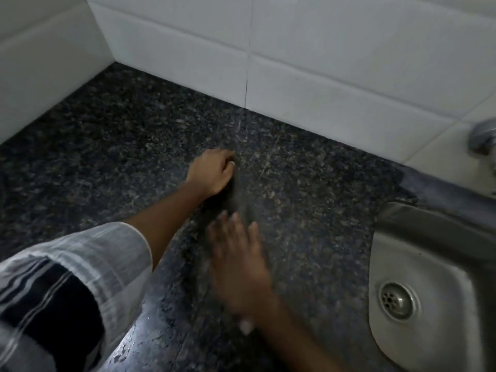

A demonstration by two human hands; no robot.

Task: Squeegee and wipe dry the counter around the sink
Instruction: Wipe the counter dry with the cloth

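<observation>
The dark speckled granite counter (107, 157) fills the middle of the view, with a steel sink (418, 224) set into it at the right. My left hand (212, 171) rests on the counter near the centre, fingers curled under. A dark blurred streak (230, 202) runs from beneath it toward my right hand; I cannot tell what it is or whether the left hand grips it. My right hand (239, 261) is below it, palm down over the counter, fingers spread and smeared by motion. No squeegee or cloth shows clearly.
White wall tiles (322, 76) close off the counter at the back and left. The sink's drain (397, 300) shows at lower right, and a chrome tap fitting (483, 138) sticks out at the right edge. My striped sleeve (80, 264) covers the lower left.
</observation>
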